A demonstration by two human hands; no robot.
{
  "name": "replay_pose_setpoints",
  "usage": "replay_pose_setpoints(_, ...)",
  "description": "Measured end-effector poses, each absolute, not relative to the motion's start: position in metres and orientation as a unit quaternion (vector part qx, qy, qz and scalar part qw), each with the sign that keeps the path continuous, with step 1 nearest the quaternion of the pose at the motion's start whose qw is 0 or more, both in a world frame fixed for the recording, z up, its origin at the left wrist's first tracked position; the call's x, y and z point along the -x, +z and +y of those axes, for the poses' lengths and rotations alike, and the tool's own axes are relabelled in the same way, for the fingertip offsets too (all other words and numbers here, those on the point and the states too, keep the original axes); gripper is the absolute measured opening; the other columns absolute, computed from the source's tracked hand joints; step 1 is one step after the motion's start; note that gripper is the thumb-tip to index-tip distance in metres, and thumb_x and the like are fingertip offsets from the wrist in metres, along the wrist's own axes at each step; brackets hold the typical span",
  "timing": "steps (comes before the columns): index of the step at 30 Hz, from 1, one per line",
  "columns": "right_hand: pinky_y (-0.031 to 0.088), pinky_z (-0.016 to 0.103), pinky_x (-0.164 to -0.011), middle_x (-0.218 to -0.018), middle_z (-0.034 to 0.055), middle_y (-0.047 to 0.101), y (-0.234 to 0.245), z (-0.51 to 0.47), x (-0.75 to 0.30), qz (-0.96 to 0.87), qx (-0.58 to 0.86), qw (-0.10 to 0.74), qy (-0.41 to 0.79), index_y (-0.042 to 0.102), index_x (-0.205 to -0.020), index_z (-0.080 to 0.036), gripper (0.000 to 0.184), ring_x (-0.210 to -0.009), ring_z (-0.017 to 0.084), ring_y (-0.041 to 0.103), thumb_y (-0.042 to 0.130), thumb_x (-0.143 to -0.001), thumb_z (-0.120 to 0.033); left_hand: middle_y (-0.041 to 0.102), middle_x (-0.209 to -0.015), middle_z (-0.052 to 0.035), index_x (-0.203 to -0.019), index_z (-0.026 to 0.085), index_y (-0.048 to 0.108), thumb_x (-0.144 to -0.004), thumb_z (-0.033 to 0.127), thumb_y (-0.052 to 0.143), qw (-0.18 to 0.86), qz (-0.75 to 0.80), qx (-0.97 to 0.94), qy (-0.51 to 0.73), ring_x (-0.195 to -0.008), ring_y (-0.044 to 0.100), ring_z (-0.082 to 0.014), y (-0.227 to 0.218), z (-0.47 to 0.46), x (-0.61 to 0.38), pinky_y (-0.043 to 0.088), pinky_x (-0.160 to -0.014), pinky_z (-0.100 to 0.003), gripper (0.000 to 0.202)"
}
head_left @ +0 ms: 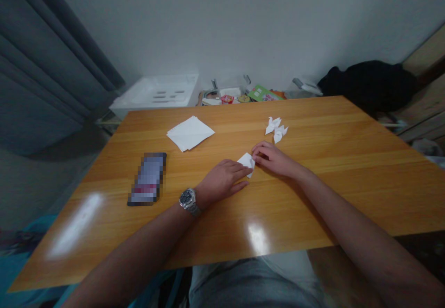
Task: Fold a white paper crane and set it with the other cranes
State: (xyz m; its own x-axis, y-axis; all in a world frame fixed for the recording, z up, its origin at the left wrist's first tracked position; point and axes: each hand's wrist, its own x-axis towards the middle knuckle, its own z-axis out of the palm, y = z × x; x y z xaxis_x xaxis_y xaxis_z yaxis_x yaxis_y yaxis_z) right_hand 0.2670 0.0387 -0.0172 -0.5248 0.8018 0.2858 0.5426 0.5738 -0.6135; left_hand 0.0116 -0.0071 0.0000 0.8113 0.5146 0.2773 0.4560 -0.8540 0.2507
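A small folded piece of white paper [246, 159] lies on the wooden table between my hands. My left hand [224, 180], with a metal watch [188, 198] on its wrist, rests flat with its fingers stretched over the paper's lower left part. At the paper's right corner, my right hand [271, 158] has its thumb and fingertips pinched together on the edge. Part of the paper is hidden under the left fingers. Just beyond my right hand stand two folded paper birds [277, 129], close together.
A stack of white paper sheets [190, 133] lies toward the back left. Nearer on the left is a phone [148, 179], its screen blurred out. Behind the wooden table [222, 234] are a white plastic bin [160, 92], a green packet [264, 93] and a black cloth heap [368, 85].
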Motion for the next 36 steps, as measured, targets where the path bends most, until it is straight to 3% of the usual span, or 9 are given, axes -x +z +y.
replay_pose_setpoints(31,0.049,0.039,-0.08,-0.092,0.007,0.058,-0.033,0.036,-0.252,-0.801,0.475,0.327,0.163,0.062,-0.077,-0.02,0.015,-0.087,0.023,0.057,0.07,-0.089,-0.025,0.064,-0.136,-0.0081,-0.132,0.021,0.064,-0.105,0.039,0.045,0.052,0.273,-0.953,0.123,-0.114,0.065,-0.0249,-0.004,-0.009,-0.012,0.053,-0.101,-0.042,0.037)
replay_pose_setpoints(36,0.049,0.039,-0.08,-0.094,0.0074,0.058,-0.032,0.035,-0.251,-0.803,0.477,0.322,0.157,0.062,-0.077,-0.02,0.015,-0.086,0.023,0.058,0.069,-0.089,-0.026,0.06,-0.143,-0.007,-0.134,0.022,0.062,-0.105,0.037,0.045,0.055,0.268,-0.954,0.12,-0.121,0.063,-0.025,-0.002,-0.009,-0.011,0.051,-0.105,-0.041,0.037)
